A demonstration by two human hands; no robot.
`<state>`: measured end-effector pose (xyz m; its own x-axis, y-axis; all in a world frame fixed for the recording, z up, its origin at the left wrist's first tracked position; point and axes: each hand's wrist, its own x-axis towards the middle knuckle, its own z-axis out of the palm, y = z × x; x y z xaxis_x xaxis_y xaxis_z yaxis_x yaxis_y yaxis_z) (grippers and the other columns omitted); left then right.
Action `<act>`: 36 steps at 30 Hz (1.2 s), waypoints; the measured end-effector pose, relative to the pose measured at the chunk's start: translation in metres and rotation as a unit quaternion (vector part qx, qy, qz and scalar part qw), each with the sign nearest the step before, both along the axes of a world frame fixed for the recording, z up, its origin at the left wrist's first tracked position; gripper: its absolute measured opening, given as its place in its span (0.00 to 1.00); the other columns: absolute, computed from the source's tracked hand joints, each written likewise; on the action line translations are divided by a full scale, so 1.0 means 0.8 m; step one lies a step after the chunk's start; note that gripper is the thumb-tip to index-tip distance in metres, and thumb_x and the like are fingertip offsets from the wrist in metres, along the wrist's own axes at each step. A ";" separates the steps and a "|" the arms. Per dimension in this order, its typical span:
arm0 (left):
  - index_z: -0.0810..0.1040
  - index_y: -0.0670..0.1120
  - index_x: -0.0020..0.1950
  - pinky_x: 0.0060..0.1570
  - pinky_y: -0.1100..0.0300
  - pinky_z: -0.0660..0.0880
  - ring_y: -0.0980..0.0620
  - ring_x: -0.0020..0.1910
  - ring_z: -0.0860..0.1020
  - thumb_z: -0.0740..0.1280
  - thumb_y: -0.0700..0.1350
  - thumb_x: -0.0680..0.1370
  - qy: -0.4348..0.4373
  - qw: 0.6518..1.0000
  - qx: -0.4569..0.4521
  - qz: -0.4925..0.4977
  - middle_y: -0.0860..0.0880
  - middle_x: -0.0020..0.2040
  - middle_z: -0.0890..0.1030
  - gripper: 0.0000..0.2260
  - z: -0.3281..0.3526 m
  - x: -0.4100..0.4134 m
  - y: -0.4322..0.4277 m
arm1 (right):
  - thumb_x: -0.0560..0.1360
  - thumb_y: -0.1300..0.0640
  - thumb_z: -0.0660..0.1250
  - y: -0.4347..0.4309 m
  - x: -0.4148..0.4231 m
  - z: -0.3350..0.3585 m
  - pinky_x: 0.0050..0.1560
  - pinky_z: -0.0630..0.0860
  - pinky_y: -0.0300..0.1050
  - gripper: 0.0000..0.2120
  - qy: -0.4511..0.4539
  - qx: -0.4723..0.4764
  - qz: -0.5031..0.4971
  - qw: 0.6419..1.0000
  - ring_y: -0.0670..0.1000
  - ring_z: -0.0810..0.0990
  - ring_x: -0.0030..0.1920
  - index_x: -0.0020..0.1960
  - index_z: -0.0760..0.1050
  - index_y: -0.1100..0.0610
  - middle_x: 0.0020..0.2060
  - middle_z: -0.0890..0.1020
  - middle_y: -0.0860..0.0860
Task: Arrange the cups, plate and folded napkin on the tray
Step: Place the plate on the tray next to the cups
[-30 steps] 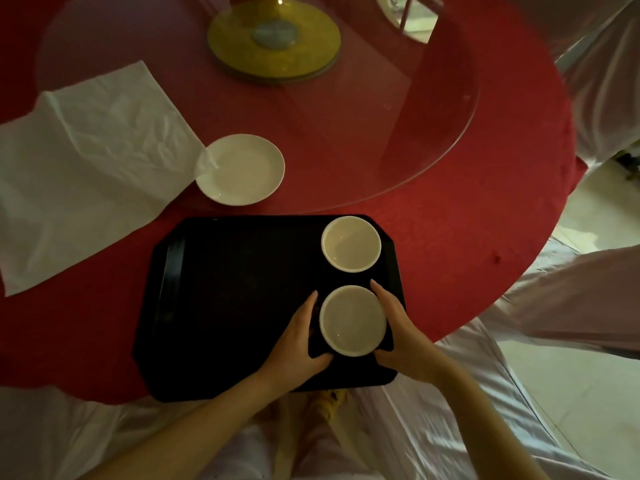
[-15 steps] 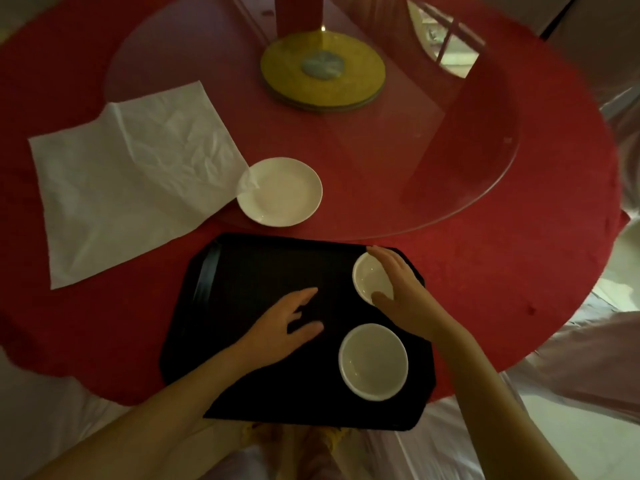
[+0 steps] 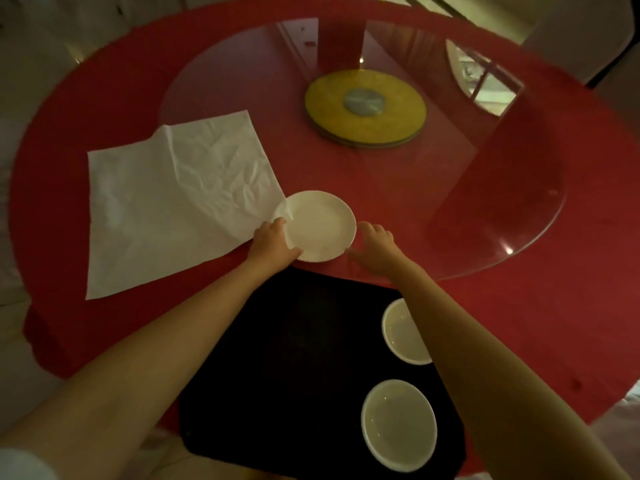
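We see that both hands have left the tray (image 3: pixel 304 358) and are now stretched forward to the white plate (image 3: pixel 320 230), while half a second ago they were over the tray near the cups. The left hand (image 3: pixel 273 245) now touches the plate on its left edge, with the thumb along the near rim and the fingers curled at the far-left side; it looks like a light hold on the rim, not a closed fist. The right hand (image 3: pixel 375 251) is just beside the right edge of the plate with fingers spread and open; we cannot tell if it touches the plate already.

The plate lies on the red table (image 3: pixel 519 323), just beyond the far edge of the tray, as before. One corner of the unfolded napkin (image 3: pixel 180 202) lies over the left rim of the plate. The napkin is spread flat on the table to the left.

The two cups stand on the right side of the black tray: the far cup (image 3: pixel 401 332), partly hidden behind the right forearm, and the near cup (image 3: pixel 398 424). Nothing else is on the tray.
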<state>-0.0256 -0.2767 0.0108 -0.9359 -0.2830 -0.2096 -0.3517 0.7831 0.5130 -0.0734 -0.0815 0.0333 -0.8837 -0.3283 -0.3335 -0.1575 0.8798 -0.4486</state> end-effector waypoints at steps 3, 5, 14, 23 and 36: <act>0.63 0.41 0.69 0.62 0.49 0.69 0.39 0.65 0.67 0.70 0.49 0.71 -0.027 0.999 -0.011 0.025 0.38 0.66 0.67 0.31 -0.008 -0.017 -0.008 | 0.75 0.51 0.65 -0.011 -0.021 -0.008 0.67 0.62 0.60 0.33 -0.026 0.019 -0.018 0.999 0.63 0.58 0.70 0.74 0.54 0.58 0.70 0.61 0.61; 0.64 0.41 0.69 0.61 0.50 0.70 0.39 0.64 0.67 0.70 0.49 0.71 -0.038 0.999 -0.015 0.029 0.38 0.66 0.65 0.30 -0.015 -0.025 -0.013 | 0.75 0.51 0.65 -0.017 -0.031 -0.015 0.67 0.63 0.61 0.33 -0.031 0.032 -0.020 0.999 0.62 0.58 0.70 0.74 0.54 0.57 0.70 0.61 0.60; 0.64 0.44 0.69 0.52 0.58 0.70 0.41 0.58 0.72 0.68 0.43 0.72 -0.035 0.999 0.012 0.032 0.40 0.65 0.63 0.27 -0.035 -0.049 -0.026 | 0.75 0.58 0.65 -0.039 -0.053 -0.047 0.64 0.69 0.57 0.32 -0.031 -0.019 -0.053 0.998 0.63 0.66 0.67 0.74 0.54 0.58 0.69 0.61 0.60; 0.64 0.45 0.68 0.50 0.62 0.69 0.44 0.56 0.73 0.72 0.40 0.69 -0.006 0.996 0.065 0.061 0.42 0.66 0.61 0.31 -0.029 -0.043 -0.024 | 0.70 0.67 0.66 -0.039 -0.051 -0.059 0.49 0.71 0.45 0.34 -0.017 -0.113 -0.136 0.984 0.59 0.68 0.64 0.73 0.58 0.54 0.68 0.63 0.57; 0.68 0.41 0.65 0.53 0.56 0.73 0.43 0.57 0.75 0.75 0.41 0.66 0.063 0.992 0.109 0.004 0.40 0.61 0.74 0.30 0.001 0.038 -0.023 | 0.70 0.65 0.68 -0.010 0.044 -0.019 0.54 0.68 0.44 0.34 0.030 -0.138 -0.142 0.980 0.58 0.69 0.62 0.73 0.60 0.56 0.65 0.66 0.58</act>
<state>0.0044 -0.2952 0.0117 -0.9566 -0.2513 -0.1474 -0.2792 0.6466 0.7099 -0.0386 -0.0895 0.0179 -0.9678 -0.1363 -0.2114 0.0430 0.7384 -0.6729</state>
